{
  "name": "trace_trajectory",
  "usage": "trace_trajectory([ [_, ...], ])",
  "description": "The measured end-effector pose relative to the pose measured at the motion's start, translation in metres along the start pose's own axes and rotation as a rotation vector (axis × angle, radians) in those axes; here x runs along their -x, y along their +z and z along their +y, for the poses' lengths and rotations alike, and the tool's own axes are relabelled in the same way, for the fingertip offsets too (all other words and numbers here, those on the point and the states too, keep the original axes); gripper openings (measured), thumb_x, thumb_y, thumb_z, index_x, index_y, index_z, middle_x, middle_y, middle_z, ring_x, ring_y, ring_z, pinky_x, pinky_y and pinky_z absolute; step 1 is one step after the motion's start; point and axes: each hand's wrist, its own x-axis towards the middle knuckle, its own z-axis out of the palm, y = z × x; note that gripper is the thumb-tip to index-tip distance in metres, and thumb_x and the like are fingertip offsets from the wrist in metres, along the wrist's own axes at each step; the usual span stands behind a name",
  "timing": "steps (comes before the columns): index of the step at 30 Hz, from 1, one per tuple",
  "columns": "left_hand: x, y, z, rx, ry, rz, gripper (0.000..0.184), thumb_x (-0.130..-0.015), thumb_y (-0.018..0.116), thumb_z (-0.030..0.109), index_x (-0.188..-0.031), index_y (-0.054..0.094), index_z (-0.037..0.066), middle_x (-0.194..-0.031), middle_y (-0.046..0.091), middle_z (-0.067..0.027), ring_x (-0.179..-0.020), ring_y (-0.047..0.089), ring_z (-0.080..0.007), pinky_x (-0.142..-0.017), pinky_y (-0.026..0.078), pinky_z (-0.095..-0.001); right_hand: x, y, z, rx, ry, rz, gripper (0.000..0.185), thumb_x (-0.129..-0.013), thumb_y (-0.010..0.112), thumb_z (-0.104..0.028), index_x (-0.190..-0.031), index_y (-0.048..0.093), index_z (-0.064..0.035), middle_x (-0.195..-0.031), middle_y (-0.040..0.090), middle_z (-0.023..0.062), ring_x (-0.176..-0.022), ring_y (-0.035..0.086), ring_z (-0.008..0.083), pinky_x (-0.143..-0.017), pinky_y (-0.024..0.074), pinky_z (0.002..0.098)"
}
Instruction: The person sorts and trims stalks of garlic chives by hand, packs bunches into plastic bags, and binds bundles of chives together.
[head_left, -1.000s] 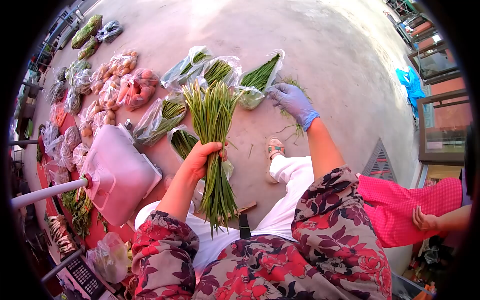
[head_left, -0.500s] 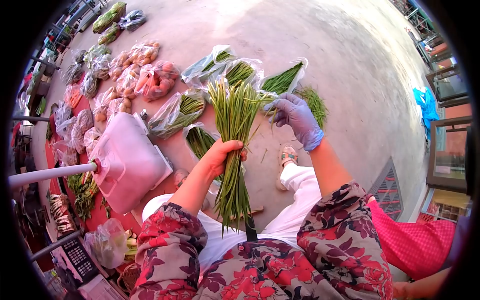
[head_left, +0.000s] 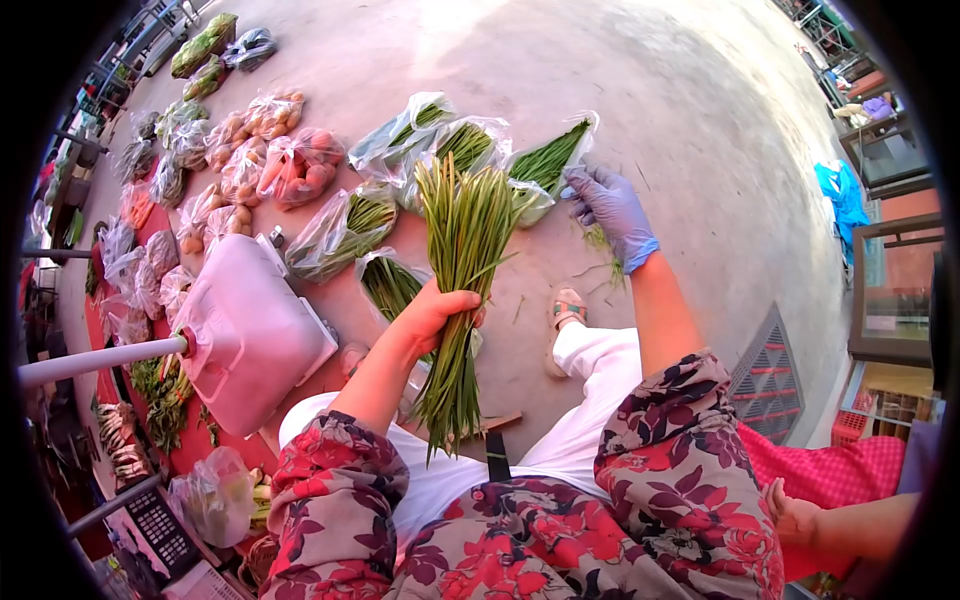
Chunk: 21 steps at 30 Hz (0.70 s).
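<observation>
Where my left hand (head_left: pixel 443 314) clamps: bare fingers and thumb wrap the middle of a thick bundle of stems (head_left: pixel 462 225), held nearly upright in front of my lap.
Stem texture: slender, smooth and long, fanning into a brush of pale, yellowish tips above my fist; below it, darker, flatter strips hang loosely.
Right hand (head_left: pixel 613 212): to the right of the bundle and apart from it, in a thin, wrinkled, blue-violet glove (head_left: pixel 632 235); my fingers curl inward, and I cannot tell whether they pinch anything.
Clear bags (head_left: pixel 340 232): crinkled, glossy plastic packed with long greens, lying on the far side of the bundle and to its left.
Bulging bag (head_left: pixel 300 172): farther left, with rounded reddish produce pressing against the film.
Plastic tank (head_left: pixel 245 330): blocky, pinkish, with softened edges, on my left; a smooth pale pole (head_left: pixel 100 363) meets its side.
Concrete floor (head_left: pixel 700 200): grey and hard, with a dark slotted grate (head_left: pixel 770 385) on the right.
My clothes: loose floral sleeves (head_left: pixel 670 440) and white trousers (head_left: pixel 600 360).
Near right: another person's bare hand (head_left: pixel 795 515), beside pink checked cloth (head_left: pixel 840 462).
</observation>
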Motion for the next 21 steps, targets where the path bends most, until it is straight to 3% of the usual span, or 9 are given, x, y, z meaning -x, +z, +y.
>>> trace_trajectory([
  [4, 0.000, 0.000, -0.001, -0.096, -0.004, -0.016, 0.031, -0.070, 0.061, 0.003, -0.100, 0.052, -0.001, -0.083, 0.055, -0.0091, -0.064, 0.055, -0.0185, -0.061, 0.047, -0.0313, 0.005, 0.048, 0.024, 0.303, -0.273, -0.060, 0.028, -0.078, 0.067, -0.026, -0.087, 0.064, -0.0004, -0.074, 0.063, 0.0031, -0.064, 0.056, 0.0110, -0.058, 0.0434, 0.0243],
  [7, 0.002, 0.002, 0.002, -0.111, -0.015, 0.003, 0.030, -0.070, 0.060, 0.002, -0.099, 0.052, -0.001, -0.083, 0.055, -0.0088, -0.063, 0.055, -0.0175, -0.061, 0.047, -0.0314, -0.003, 0.037, 0.016, 0.277, -0.277, 0.026, 0.023, -0.078, 0.066, -0.022, -0.086, 0.065, -0.0009, -0.071, 0.063, 0.0035, -0.064, 0.056, 0.0105, -0.059, 0.0440, 0.0248],
  [11, 0.005, -0.005, 0.002, -0.023, -0.043, 0.003, 0.028, -0.071, 0.059, 0.002, -0.097, 0.051, -0.001, -0.083, 0.054, -0.0082, -0.062, 0.053, -0.0156, -0.061, 0.047, -0.0318, -0.020, -0.001, 0.009, 0.059, -0.173, 0.128, 0.025, -0.080, 0.061, -0.021, -0.091, 0.064, 0.0012, -0.077, 0.066, 0.0137, -0.070, 0.061, 0.0196, -0.068, 0.0486, 0.0303],
  [14, 0.007, -0.005, 0.001, 0.081, -0.052, 0.005, 0.026, -0.072, 0.060, 0.002, -0.097, 0.051, 0.000, -0.083, 0.055, -0.0079, -0.061, 0.054, -0.0148, -0.060, 0.048, -0.0299, -0.036, -0.040, 0.020, 0.464, -0.372, 0.507, 0.039, -0.082, 0.059, -0.029, -0.103, 0.059, 0.0041, -0.088, 0.065, 0.0183, -0.080, 0.064, 0.0287, -0.071, 0.0493, 0.0354],
  [17, 0.008, -0.006, 0.002, 0.158, -0.034, 0.015, 0.026, -0.073, 0.060, 0.002, -0.097, 0.051, 0.000, -0.084, 0.056, -0.0084, -0.062, 0.054, -0.0148, -0.060, 0.047, -0.0299, -0.016, -0.041, 0.008, 1.107, 0.034, 0.578, 0.060, -0.081, 0.058, -0.039, -0.115, 0.049, 0.0083, -0.100, 0.062, 0.0230, -0.090, 0.062, 0.0350, -0.076, 0.0485, 0.0394],
  [18, 0.007, -0.009, 0.000, 0.176, -0.035, 0.011, 0.027, -0.073, 0.060, 0.002, -0.098, 0.051, 0.000, -0.084, 0.056, -0.0086, -0.062, 0.054, -0.0148, -0.060, 0.047, -0.0301, -0.014, -0.035, 0.008, 1.058, 0.068, 0.469, 0.079, -0.077, 0.059, -0.050, -0.123, 0.039, 0.0107, -0.105, 0.059, 0.0250, -0.094, 0.060, 0.0346, -0.079, 0.0472, 0.0392],
  [20, 0.008, -0.005, 0.004, 0.217, -0.012, 0.006, 0.027, -0.074, 0.061, 0.003, -0.099, 0.050, 0.000, -0.085, 0.055, -0.0089, -0.062, 0.053, -0.0151, -0.059, 0.045, -0.0307, -0.004, -0.010, 0.003, 0.814, -0.085, 0.152, 0.082, -0.077, 0.056, -0.056, -0.122, 0.040, 0.0107, -0.104, 0.058, 0.0270, -0.099, 0.058, 0.0347, -0.083, 0.0453, 0.0383],
  [21, 0.010, -0.003, 0.007, 0.186, 0.024, 0.027, 0.026, -0.074, 0.061, 0.004, -0.097, 0.051, 0.000, -0.082, 0.055, -0.0074, -0.062, 0.052, -0.0145, -0.059, 0.044, -0.0304, 0.006, 0.009, -0.001, 0.643, -0.059, -0.105, 0.084, -0.077, 0.054, -0.059, -0.122, 0.040, 0.0106, -0.104, 0.058, 0.0277, -0.101, 0.057, 0.0345, -0.084, 0.0442, 0.0377],
])
